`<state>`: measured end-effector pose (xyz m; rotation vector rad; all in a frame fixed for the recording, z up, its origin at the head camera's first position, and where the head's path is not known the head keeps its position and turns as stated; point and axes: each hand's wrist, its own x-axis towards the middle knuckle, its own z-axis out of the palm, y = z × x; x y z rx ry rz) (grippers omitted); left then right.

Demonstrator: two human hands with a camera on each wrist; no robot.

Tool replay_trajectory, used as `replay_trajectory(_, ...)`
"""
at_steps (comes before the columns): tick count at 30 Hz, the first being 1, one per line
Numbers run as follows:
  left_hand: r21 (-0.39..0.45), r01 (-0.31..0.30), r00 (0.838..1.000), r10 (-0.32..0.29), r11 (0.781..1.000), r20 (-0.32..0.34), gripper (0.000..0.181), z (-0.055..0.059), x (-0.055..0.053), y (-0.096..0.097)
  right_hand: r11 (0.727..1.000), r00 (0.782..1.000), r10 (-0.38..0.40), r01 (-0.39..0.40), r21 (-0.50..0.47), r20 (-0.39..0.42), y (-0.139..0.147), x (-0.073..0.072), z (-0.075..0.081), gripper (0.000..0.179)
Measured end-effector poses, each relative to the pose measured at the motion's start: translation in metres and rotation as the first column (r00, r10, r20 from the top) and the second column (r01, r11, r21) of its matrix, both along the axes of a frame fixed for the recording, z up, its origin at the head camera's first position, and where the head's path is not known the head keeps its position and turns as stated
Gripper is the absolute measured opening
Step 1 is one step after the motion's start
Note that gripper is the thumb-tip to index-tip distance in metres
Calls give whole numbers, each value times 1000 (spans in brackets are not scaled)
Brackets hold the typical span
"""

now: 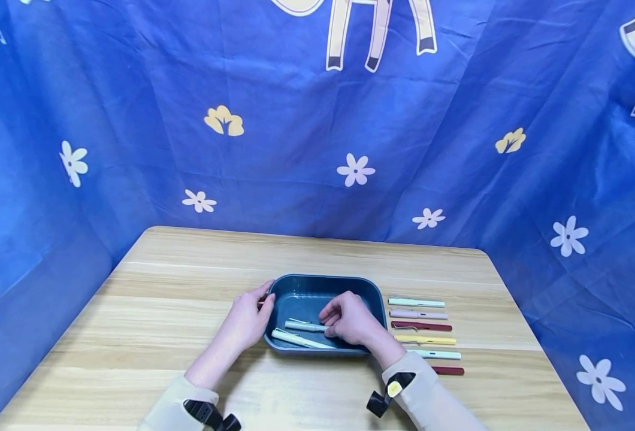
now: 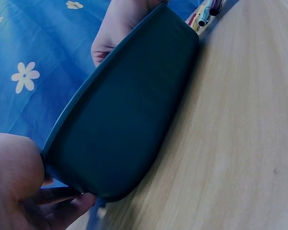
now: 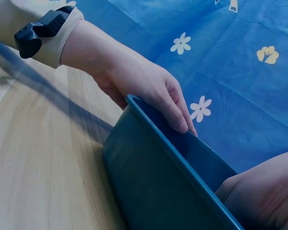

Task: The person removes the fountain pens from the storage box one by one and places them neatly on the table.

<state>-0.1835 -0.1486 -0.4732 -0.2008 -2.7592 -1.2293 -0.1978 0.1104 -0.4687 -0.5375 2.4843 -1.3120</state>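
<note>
A dark teal plastic tray [image 1: 323, 353] stands on the table. My left hand [image 1: 246, 317] grips its left end, with the thumb at the rim; in the left wrist view its fingers [image 2: 77, 208] press the outer wall. My right hand [image 1: 350, 320] reaches down into the tray, fingers curled, and pinches the right end of a pale grey pen [image 1: 304, 325]. In front of that one, a white pen [image 1: 298, 339] lies on the tray floor. Tray walls hide both pens in the wrist views, and the right fingertips are partly covered.
Right of the tray, several pens lie in a column: a mint pen [image 1: 416, 303], a lilac pen [image 1: 419, 314], a dark red pen [image 1: 422, 327], a yellow pen [image 1: 428, 340] and others partly behind the right forearm. A blue curtain [image 1: 296, 197] surrounds the wooden table [image 1: 177, 287].
</note>
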Motion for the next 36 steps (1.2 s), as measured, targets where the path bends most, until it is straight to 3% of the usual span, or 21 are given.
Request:
replay_trajectory(13,8,0,1000,0,1000,4,46,1,1,0,997,996,11,-18,-80,-88,6,0,1,16)
replay_trajectory(20,7,1,1000,-1,1000,8,46,1,1,-1,992,998,5,-13,-126,-67,9,2,4,15)
replay_trajectory(36,6,-1,1000,1,1000,8,46,0,0,-1,994,986,-84,73,-78,-146,15,4,11,15)
